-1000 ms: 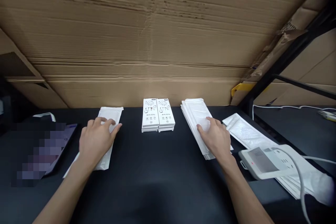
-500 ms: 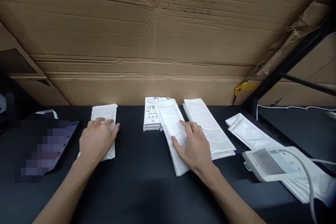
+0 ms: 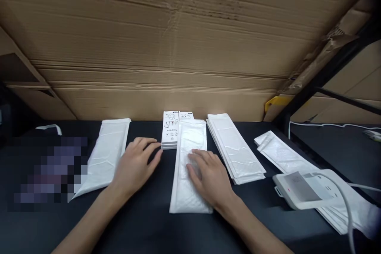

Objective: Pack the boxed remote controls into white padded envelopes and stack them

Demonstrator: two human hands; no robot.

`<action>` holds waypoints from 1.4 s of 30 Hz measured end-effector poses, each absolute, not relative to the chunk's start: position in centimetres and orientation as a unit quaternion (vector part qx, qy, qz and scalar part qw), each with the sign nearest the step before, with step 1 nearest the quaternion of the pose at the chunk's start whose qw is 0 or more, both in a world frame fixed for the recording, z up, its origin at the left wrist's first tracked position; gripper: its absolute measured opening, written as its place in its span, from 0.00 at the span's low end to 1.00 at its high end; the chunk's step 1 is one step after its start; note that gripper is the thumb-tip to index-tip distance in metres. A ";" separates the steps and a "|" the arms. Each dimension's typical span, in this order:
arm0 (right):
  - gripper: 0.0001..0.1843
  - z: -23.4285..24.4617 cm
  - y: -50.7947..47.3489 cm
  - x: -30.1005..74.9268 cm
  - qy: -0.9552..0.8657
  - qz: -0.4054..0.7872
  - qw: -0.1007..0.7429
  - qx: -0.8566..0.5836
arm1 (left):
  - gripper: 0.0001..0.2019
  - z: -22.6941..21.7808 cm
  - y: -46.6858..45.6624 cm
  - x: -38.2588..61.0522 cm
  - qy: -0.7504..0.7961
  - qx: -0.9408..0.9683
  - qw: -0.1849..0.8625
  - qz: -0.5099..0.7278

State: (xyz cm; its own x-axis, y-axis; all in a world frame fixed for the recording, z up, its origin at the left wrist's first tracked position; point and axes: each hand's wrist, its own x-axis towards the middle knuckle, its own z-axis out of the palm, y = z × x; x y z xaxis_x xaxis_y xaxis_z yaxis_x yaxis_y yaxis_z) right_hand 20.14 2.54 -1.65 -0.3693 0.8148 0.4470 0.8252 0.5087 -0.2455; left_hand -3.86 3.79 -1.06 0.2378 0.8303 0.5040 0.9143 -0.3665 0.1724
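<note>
My right hand (image 3: pixel 210 176) lies with fingers apart on a white padded envelope (image 3: pixel 190 194) in the middle of the black table. My left hand (image 3: pixel 135 162) is over the table with its fingers spread and nothing in it, close to the small white boxes (image 3: pixel 170 131) printed with a cartoon cat and "Hello Kitty". The envelope's upper end partly covers the right-hand boxes. Left of my left hand a second white padded envelope (image 3: pixel 108 151) lies flat, its lower left corner drawn to a point.
A stack of white padded envelopes (image 3: pixel 238 151) lies right of my right hand. Farther right, a white device (image 3: pixel 309 188) with a grey screen and a cable rests on more envelopes (image 3: pixel 282 152). A cardboard wall (image 3: pixel 166 101) stands behind. A blurred-out item (image 3: pixel 50 170) lies at left.
My left hand has let go of the left envelope and moved right toward the boxes. The middle envelope under my right hand has come nearer me and turned straighter.
</note>
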 end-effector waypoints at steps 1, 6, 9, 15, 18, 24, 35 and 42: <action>0.15 -1.8 2.4 20.0 -0.830 -0.010 0.260 -0.493 | 0.14 -1.3 3.5 -3.1 -0.525 -0.805 0.054 -0.271; 0.12 -2.3 1.7 19.5 -0.861 0.050 0.244 -0.444 | 0.14 -1.8 2.2 -1.2 -0.443 -0.861 -0.039 -0.245; 0.11 -2.3 1.6 19.5 -0.857 0.081 0.271 -0.431 | 0.14 -1.8 1.9 -1.0 -0.433 -0.874 -0.070 -0.210; 0.11 -2.1 2.4 19.9 -0.821 0.019 0.330 -0.465 | 0.17 -1.7 1.8 -0.9 -0.416 -0.891 -0.091 -0.160; 0.14 -2.5 2.9 20.3 -0.804 -0.023 0.302 -0.512 | 0.19 -1.5 1.7 -0.8 -0.411 -0.892 -0.098 -0.163; 0.14 -3.4 3.2 20.6 -0.790 -0.039 0.246 -0.561 | 0.14 -0.9 1.5 -0.9 -0.416 -0.887 -0.124 -0.159; 0.14 -3.3 3.2 20.8 -0.766 0.012 0.241 -0.596 | 0.16 -1.0 1.4 -0.9 -0.437 -0.881 -0.128 -0.133; 0.14 -2.6 3.2 20.9 -0.743 0.090 0.268 -0.607 | 0.16 -0.9 1.5 -0.9 -0.440 -0.882 -0.117 -0.127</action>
State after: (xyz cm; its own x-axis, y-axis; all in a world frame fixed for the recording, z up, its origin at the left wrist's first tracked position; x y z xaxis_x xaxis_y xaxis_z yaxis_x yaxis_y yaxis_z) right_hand 20.92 3.16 -2.64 -0.1202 0.9496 0.2896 0.8534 0.2478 -0.4586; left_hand -0.88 1.48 -0.91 0.5814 0.8046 0.1206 0.7454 -0.5863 0.3173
